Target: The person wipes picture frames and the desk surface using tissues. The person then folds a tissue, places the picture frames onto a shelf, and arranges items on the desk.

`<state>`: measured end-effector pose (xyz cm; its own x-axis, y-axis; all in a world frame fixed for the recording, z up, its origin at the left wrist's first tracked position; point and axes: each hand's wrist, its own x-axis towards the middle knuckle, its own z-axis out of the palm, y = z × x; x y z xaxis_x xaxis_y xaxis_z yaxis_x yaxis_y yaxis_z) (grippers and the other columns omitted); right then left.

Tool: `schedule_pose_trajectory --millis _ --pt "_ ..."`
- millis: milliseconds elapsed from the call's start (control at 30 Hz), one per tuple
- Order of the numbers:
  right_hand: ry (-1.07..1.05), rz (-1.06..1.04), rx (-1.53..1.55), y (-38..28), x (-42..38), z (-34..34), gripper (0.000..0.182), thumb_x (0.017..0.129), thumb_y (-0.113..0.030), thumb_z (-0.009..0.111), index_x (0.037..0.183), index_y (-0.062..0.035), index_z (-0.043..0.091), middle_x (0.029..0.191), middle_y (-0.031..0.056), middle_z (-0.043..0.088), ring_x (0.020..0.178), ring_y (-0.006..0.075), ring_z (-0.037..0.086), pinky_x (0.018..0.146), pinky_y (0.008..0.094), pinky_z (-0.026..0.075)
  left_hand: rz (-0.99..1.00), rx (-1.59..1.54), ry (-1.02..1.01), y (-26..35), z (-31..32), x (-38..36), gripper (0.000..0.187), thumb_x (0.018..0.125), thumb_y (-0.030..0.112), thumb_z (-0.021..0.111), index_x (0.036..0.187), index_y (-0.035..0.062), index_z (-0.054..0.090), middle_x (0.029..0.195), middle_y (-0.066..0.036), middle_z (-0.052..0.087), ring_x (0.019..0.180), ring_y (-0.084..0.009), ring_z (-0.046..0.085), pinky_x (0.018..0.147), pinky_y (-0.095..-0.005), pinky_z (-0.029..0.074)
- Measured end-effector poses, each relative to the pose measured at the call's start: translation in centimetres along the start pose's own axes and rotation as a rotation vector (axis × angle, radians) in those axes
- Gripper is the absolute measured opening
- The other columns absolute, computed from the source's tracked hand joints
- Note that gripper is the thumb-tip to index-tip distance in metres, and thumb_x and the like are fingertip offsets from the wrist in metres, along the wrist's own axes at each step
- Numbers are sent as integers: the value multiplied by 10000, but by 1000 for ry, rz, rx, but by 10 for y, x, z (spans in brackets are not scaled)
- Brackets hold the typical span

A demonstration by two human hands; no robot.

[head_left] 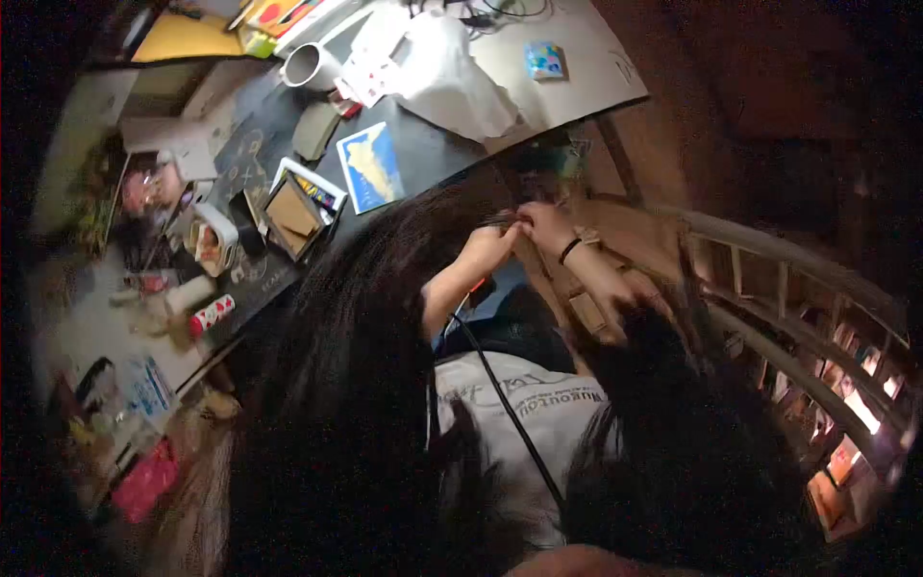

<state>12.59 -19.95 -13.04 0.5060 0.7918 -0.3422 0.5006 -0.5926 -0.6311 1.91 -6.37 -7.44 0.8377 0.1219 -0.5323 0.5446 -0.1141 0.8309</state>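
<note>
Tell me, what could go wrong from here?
The hair could tangle where the left hand and right hand meet. It might also catch on the black cord hanging across the shirt. Loose strands could perhaps brush the blue card off the table, as it lies near the edge.

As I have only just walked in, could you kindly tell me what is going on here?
A person's left hand and right hand, the latter with a black band at its wrist, are together and seem to be pinching strands of long dark hair. They are beside the cluttered desk, where a blue card and a mug sit.
</note>
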Motion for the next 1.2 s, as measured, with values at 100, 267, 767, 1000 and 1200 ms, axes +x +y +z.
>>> schedule_pose_trajectory --millis 100,267,767,1000,1200 --pt "398 -417 53 -81 12 -44 217 835 -220 589 708 -46 561 688 132 553 640 317 558 547 397 440 75 -169 149 24 -39 -37 243 894 173 491 1053 5 564 928 -103 636 864 -170 599 777 -282 464" --pt "978 -483 -258 -181 53 -126 279 822 -279 630 867 -18 542 801 132 567 774 310 552 687 384 441 -25 -574 229 2 -105 -111 243 936 241 449 1057 62 563 953 -49 630 866 -131 583 750 -275 453" --pt "782 212 541 -117 134 -166 282 783 -191 704 936 38 640 818 60 653 751 124 576 654 262 452 -31 -886 367 -75 -242 -226 324 972 282 365 1100 32 527 1025 -89 605 937 -175 578 821 -304 443" --pt "1202 -490 -453 -351 55 -142 74 767 -65 619 758 0 585 920 138 591 845 291 572 719 386 490 -33 -959 237 -99 -281 -223 342 969 295 350 1154 55 506 1071 -102 589 958 -176 561 848 -303 431" --pt "453 -384 710 -447 85 17 51 876 -64 529 905 -40 495 753 26 512 664 99 457 586 229 385 300 -1633 68 -68 -311 -203 498 967 424 262 1208 27 442 1153 -118 542 1043 -227 534 933 -363 398"
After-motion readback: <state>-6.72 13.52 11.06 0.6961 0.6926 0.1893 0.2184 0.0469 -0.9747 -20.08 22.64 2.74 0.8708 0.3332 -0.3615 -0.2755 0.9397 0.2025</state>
